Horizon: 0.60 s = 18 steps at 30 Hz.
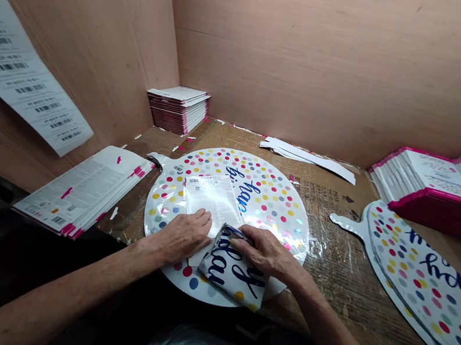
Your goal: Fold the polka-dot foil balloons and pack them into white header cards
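A round foil balloon [279,198] with coloured dots and blue lettering lies flat in front of me. On it rests a white printed card [211,193] with a barcode at its top left. My left hand [187,236] presses on the card's lower part, its fingers together. Just to the right, my right hand [265,252] grips a folded foil balloon [231,273] with blue letters, thumb on top. The folded balloon's left edge meets the card's lower end, near the left fingertips.
Stacked cards stand at the back left [179,111] and lie at the left [82,186]. White strips [308,157] lie behind the balloon. At right are a pink-edged packet stack [435,186] and more flat balloons [433,283]. A barcode label sheet [30,74] hangs upper left.
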Each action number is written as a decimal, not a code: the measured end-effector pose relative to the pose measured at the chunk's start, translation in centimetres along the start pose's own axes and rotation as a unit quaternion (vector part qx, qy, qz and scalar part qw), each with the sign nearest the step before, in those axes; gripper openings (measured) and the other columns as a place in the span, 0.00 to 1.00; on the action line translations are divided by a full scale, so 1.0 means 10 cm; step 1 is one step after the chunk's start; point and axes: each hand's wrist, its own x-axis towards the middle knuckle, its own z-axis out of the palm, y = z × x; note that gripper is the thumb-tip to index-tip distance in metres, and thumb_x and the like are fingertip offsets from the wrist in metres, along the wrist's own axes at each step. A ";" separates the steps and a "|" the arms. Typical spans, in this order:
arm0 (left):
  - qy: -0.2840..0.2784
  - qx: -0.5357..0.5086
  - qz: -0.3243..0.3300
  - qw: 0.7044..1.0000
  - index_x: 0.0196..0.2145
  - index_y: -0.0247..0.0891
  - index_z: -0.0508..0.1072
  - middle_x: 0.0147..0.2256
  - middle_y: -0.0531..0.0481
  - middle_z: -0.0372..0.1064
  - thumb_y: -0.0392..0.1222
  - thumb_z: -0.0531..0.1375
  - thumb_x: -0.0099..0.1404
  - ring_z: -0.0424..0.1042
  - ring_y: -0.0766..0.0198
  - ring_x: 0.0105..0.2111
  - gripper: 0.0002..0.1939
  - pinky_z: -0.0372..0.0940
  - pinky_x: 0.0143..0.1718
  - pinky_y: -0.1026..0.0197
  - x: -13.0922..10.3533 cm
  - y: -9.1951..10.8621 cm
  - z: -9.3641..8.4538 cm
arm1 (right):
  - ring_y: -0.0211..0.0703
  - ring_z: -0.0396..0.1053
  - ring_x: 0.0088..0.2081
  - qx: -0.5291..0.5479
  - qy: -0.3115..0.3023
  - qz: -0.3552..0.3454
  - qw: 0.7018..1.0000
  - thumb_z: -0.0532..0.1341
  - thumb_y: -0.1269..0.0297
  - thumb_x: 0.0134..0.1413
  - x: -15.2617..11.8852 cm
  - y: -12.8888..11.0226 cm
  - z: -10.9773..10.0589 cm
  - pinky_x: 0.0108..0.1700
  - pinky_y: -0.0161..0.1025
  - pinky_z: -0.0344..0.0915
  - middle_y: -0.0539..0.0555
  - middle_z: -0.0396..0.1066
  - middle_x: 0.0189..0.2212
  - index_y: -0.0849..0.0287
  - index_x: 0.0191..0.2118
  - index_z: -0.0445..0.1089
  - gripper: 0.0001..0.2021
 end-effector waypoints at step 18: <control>0.224 -0.076 -0.076 0.969 0.46 0.38 0.72 0.49 0.39 0.73 0.40 0.51 0.70 0.70 0.49 0.55 0.12 0.65 0.56 0.46 -0.01 0.07 -0.15 | 0.45 0.66 0.34 -0.099 0.366 0.069 0.923 0.53 0.58 0.64 0.24 0.10 0.33 0.35 0.39 0.61 0.55 0.69 0.34 0.56 0.34 0.63 0.09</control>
